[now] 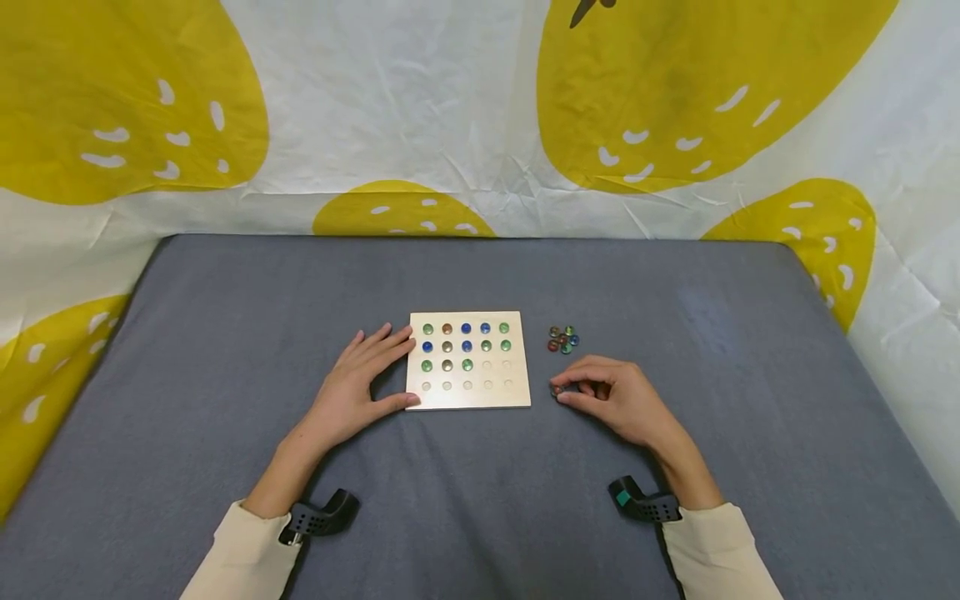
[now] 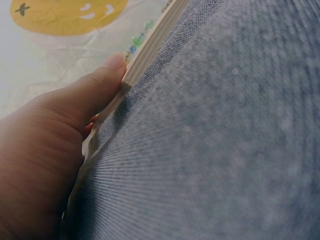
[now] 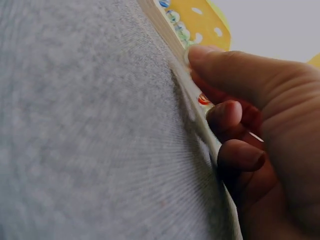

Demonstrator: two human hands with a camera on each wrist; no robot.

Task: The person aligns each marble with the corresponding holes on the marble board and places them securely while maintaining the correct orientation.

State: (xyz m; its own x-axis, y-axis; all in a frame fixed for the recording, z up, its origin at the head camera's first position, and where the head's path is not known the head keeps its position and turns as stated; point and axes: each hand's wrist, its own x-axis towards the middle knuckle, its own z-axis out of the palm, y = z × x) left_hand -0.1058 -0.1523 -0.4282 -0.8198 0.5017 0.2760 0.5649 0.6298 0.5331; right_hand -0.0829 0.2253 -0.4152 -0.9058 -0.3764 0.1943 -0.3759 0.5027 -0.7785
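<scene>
A pale wooden board (image 1: pixel 468 397) with rows of round hollows lies on the grey cloth. Glass marbles in green, blue and brown fill its two far rows and the left part of the third; the nearest row of hollows is bare. My left hand (image 1: pixel 348 397) rests against the board's left side, fingers spread, its thumb (image 2: pixel 95 85) on the near corner. To the right of the board my right hand (image 1: pixel 618 397) pinches a small marble (image 1: pixel 556 390) between thumb and forefinger, low over the cloth. Fingers mostly hide that marble in the right wrist view.
A small cluster of loose marbles (image 1: pixel 563 340), red, green and blue, sits just beyond my right hand. Grey cloth (image 1: pixel 225 333) covers the table, with a faint pale patch at the right. Behind hangs a white curtain (image 1: pixel 397 100) with yellow shapes.
</scene>
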